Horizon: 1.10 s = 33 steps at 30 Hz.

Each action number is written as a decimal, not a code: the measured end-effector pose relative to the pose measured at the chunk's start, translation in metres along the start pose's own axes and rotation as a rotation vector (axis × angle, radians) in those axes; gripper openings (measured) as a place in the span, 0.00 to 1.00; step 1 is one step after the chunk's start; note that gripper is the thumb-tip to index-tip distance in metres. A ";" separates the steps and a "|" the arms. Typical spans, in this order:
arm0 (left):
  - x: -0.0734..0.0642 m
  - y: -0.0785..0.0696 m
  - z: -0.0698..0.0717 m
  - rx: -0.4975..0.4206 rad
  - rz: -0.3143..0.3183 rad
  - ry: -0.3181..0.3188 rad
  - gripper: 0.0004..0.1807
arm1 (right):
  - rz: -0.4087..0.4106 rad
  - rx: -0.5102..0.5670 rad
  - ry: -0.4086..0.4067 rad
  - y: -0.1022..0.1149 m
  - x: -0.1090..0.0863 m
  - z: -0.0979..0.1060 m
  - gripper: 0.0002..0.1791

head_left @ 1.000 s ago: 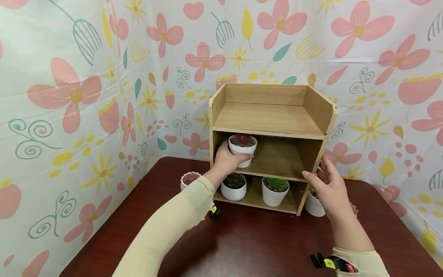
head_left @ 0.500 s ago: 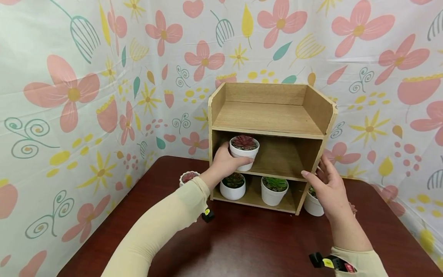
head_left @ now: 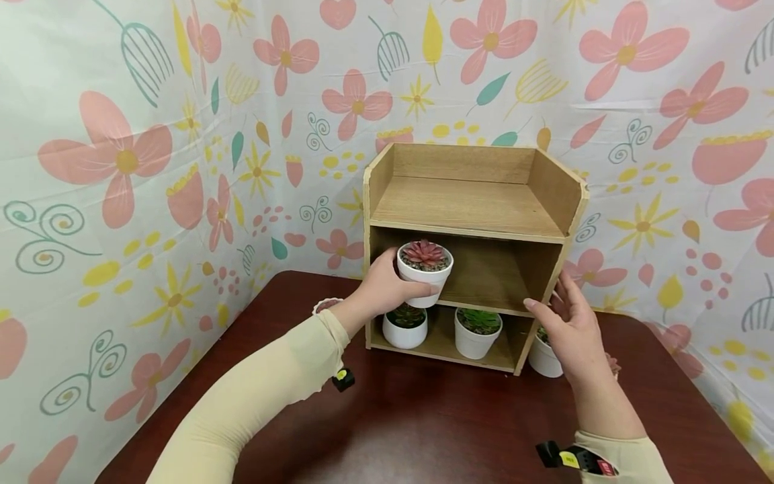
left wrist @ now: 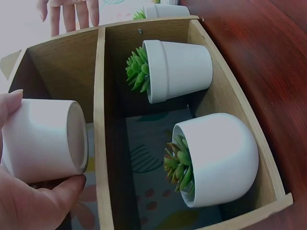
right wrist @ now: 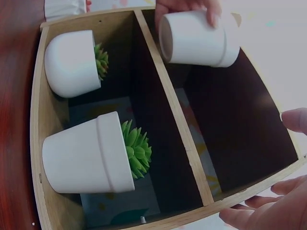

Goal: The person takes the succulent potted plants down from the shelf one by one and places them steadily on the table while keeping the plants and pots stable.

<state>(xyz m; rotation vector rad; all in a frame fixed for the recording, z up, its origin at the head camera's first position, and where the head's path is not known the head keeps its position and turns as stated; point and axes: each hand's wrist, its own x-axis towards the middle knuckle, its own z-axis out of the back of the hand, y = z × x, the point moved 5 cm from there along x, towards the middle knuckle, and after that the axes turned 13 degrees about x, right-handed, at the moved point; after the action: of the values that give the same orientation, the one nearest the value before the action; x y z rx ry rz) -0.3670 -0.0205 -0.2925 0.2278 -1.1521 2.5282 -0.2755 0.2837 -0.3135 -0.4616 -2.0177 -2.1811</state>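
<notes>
A potted succulent [head_left: 424, 259] with red leaves in a white pot is held by my left hand [head_left: 387, 289], thumb across the pot's front. It is at the front of the middle compartment of the wooden shelf unit [head_left: 468, 205], and its base looks clear of the shelf board. In the left wrist view the white pot [left wrist: 41, 139] hides its plant. My right hand [head_left: 577, 333] rests at the unit's right side, fingers extended along the outer panel and thumb by the front edge. Two potted succulents, one dark [head_left: 405, 326] and one green [head_left: 478, 333], stand in the bottom compartment.
Another white-potted plant [head_left: 545, 356] stands right of the unit, partly behind my right hand, with pinkish leaves [head_left: 613, 365] beside it. Left of the unit, a scalloped pot [head_left: 326, 306] is mostly hidden by my left arm. All stand on a dark red table [head_left: 387, 417] before a flowered cloth.
My left hand has drawn the red succulent forward toward me and slightly down, out of the compartment's shade. The right hand has stayed at the unit's side.
</notes>
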 end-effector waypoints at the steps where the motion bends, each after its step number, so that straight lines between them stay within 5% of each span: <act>1: -0.002 0.000 0.002 0.002 -0.007 0.006 0.47 | -0.004 -0.006 -0.001 0.000 0.000 0.000 0.49; 16: -0.025 0.004 0.031 0.041 -0.080 0.022 0.43 | 0.033 0.002 -0.036 0.000 0.001 0.001 0.48; 33: -0.052 0.027 0.091 0.054 -0.067 -0.050 0.47 | 0.041 0.082 -0.029 0.003 0.002 0.005 0.46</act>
<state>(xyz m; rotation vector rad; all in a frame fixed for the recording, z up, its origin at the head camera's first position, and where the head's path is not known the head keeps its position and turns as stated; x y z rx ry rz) -0.3290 -0.1188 -0.2665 0.3390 -1.0765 2.5100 -0.2761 0.2889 -0.3099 -0.5215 -2.0842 -2.0713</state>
